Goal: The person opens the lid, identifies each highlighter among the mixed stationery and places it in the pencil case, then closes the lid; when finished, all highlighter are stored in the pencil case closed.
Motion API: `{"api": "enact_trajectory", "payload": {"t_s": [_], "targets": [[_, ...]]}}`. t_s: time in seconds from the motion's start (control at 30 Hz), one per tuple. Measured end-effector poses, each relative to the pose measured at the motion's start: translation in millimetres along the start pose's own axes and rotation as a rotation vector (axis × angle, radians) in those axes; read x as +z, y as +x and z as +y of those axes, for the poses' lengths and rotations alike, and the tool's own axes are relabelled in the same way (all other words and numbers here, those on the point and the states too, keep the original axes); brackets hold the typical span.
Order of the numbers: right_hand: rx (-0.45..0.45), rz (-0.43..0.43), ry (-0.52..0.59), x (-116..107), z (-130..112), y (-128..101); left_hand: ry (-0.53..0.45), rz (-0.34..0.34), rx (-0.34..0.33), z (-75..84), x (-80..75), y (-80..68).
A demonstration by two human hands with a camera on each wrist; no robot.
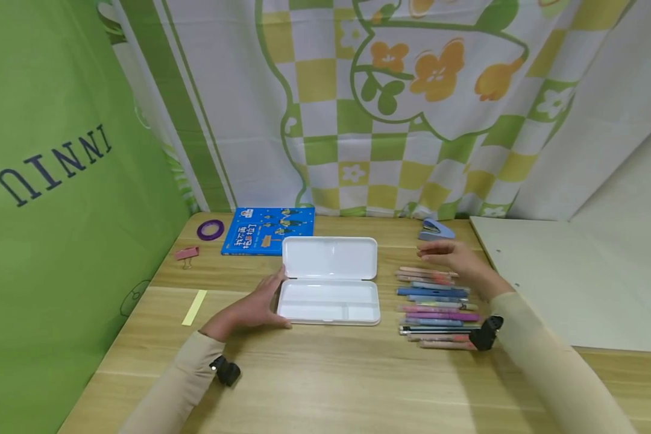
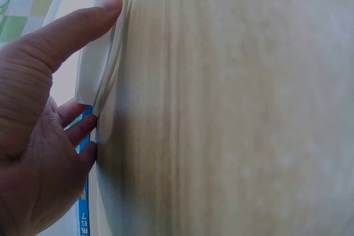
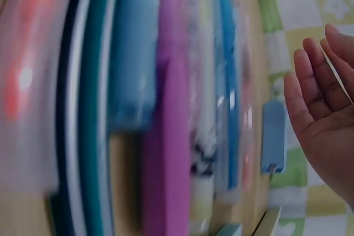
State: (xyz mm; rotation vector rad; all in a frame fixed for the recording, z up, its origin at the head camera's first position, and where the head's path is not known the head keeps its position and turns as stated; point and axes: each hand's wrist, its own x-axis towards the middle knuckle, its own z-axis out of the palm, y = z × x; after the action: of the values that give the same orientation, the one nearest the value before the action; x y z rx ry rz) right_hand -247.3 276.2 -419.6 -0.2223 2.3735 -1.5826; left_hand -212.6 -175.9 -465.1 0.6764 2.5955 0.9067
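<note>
A white pencil case (image 1: 328, 301) lies with its lid (image 1: 330, 258) raised, its compartments bare. My left hand (image 1: 255, 304) holds it at the left end, the thumb on the front edge and the fingers by the hinge corner. In the left wrist view, the thumb (image 2: 83, 26) overlaps the case's rim. My right hand (image 1: 456, 259) hovers over the far end of a column of pens, with nothing in its fingers. The column includes a blue pen (image 1: 431, 292), a purple pen (image 1: 445, 316) and a striped pencil (image 1: 434, 330). The right wrist view shows the pens close up and blurred.
Behind the case lies a blue book (image 1: 271, 232). A purple tape roll (image 1: 210, 229), a pink binder clip (image 1: 187, 253) and a yellow strip (image 1: 194, 307) are at left. A blue stapler (image 1: 435, 229) stands behind the pens; a white board (image 1: 575, 283) is at right.
</note>
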Motion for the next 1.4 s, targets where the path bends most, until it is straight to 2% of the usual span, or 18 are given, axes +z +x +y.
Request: {"api": "enact_trajectory", "payload": {"t_s": [0.2, 0.43, 0.63, 1.03, 1.13, 1.23, 1.4], "targets": [[0.055, -0.046, 0.004, -8, 14, 6, 0.001, -0.001, 0.019, -3.4, 0.1, 0.3], [0.025, -0.081, -0.18, -10, 28, 14, -0.008, 0.003, 0.036, -0.7, -0.1, -0.1], [0.048, -0.082, -0.189, -7, 27, 15, -0.007, 0.004, 0.039, 0.5, -0.1, -0.6], [0.086, -0.022, -0.211, -6, 36, 20, 0.003, -0.01, 0.012, 0.0, -0.2, 0.7], [0.085, 0.006, -0.201, -7, 30, 16, 0.001, -0.01, 0.017, 0.7, 0.4, 1.4], [0.038, 0.023, -0.173, -2, 15, 10, 0.007, -0.014, 0.018, 0.5, 1.2, 2.2], [-0.047, -0.007, -0.117, 27, -20, 7, 0.01, -0.016, 0.0, 0.2, 1.4, 1.5]]}}
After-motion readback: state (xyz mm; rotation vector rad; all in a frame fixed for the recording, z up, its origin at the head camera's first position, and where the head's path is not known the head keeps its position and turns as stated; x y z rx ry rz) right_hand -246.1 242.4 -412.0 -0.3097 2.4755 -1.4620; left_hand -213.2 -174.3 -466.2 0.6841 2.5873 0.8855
